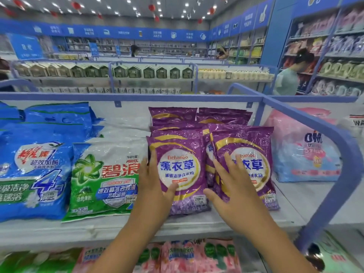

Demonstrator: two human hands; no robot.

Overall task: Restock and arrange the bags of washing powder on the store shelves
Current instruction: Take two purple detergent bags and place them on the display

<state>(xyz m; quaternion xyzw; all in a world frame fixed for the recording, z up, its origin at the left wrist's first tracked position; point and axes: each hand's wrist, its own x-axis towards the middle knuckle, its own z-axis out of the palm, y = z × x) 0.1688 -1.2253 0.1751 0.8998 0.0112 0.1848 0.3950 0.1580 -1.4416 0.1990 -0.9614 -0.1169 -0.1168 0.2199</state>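
Observation:
Two stacks of purple washing powder bags lie on the white shelf (197,223). My left hand (152,184) holds the left edge of the front left purple bag (181,168), thumb on its face and fingers behind its side. My right hand (232,186) lies flat with spread fingers on the front right purple bag (248,160), pressing its left part. More purple bags (222,115) are stacked behind both. The bags lean back, label up.
A green and white bag (104,178) and blue bags (33,170) lie to the left. A pink and blue bag (303,152) sits beyond the blue rail divider (334,154). Pink bags (197,255) fill the lower shelf. People stand in far aisles.

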